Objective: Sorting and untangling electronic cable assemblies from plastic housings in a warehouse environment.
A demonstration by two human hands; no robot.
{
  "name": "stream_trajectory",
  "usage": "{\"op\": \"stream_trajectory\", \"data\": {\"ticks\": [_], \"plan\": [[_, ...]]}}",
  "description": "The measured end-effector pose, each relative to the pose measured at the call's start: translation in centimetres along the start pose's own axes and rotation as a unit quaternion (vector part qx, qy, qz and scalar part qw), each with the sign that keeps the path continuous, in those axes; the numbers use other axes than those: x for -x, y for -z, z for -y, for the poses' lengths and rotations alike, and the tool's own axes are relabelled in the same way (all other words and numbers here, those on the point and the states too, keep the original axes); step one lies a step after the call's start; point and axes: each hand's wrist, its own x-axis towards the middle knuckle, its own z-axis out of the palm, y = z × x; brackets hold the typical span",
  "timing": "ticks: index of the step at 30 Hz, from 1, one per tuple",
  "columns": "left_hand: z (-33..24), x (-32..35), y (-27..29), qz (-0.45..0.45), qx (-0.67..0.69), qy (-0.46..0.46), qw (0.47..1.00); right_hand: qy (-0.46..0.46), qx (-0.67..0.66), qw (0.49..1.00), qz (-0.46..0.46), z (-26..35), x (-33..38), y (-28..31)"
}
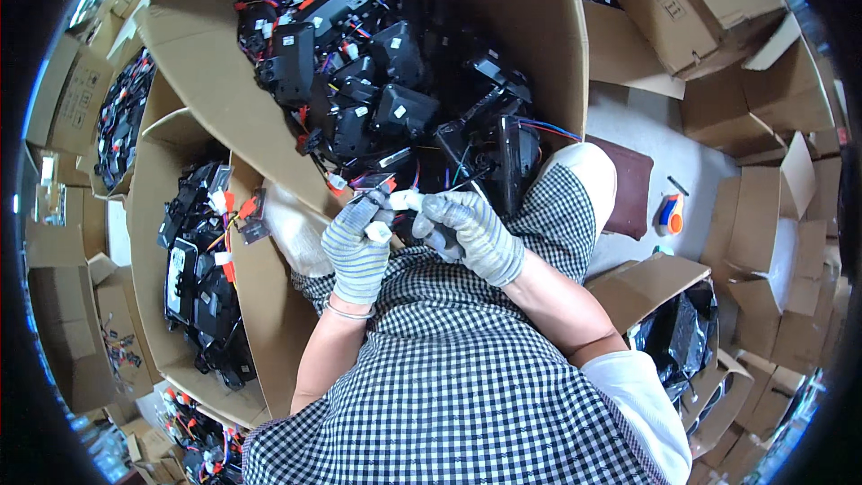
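Over my lap, both gloved hands meet in front of a large cardboard box point(197, 63). My left hand point(354, 251) is closed around a white plastic connector point(378, 233) that sticks out beside its thumb. Between the fingertips of both hands sits another white connector point(404, 201), pinched from the right by my right hand point(480, 235). A small board with an orange-red plug point(384, 185) shows just beyond the left fingers. What lies under the right palm is partly hidden. Black plastic units point(404, 112) with coloured wires and white plugs heap up inside the large box.
At my left stands a narrower carton point(148, 305) with more black units point(206, 296). A dark red stool point(624, 189) is beside my right knee, near an orange and blue tape roll point(670, 216) on the floor. An open box with black bags point(678, 332) sits at right.
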Motion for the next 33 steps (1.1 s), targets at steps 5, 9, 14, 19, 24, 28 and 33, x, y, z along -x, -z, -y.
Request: {"op": "stream_trajectory", "data": {"ticks": [5, 9, 14, 19, 24, 28, 33], "plan": [[0.4, 0.2, 1.1, 0.103, -0.16, -0.151, 0.97, 0.013, -0.024, 0.999, 0.046, -1.1, -0.1, 1.7], [0.7, 0.1, 1.0, 0.221, -0.029, -0.021, 0.975, -0.04, 0.069, 0.996, 0.039, -1.2, -0.2, 2.2], [-0.4, 0.2, 0.6, 0.31, -0.081, -0.054, 0.946, 0.023, 0.117, 0.991, 0.063, -3.2, -0.4, 3.5], [-0.7, 0.8, 0.9, 0.278, -0.128, -0.138, 0.942, -0.009, 0.118, 0.99, 0.079, -3.5, -0.1, 4.2], [-0.9, 1.2, 1.1, 0.301, -0.148, -0.142, 0.931, 0.033, 0.071, 0.994, 0.07, -5.4, 0.2, 4.1], [-1.6, 0.4, 0.9, 0.297, -0.153, -0.124, 0.934, 0.021, 0.11, 0.992, 0.058, -4.3, 0.6, 3.9], [-1.7, -3.7, -0.4, 0.23, -0.184, -0.189, 0.937, 0.238, 0.249, 0.939, 0.013, -4.6, 2.2, 2.3]]}}
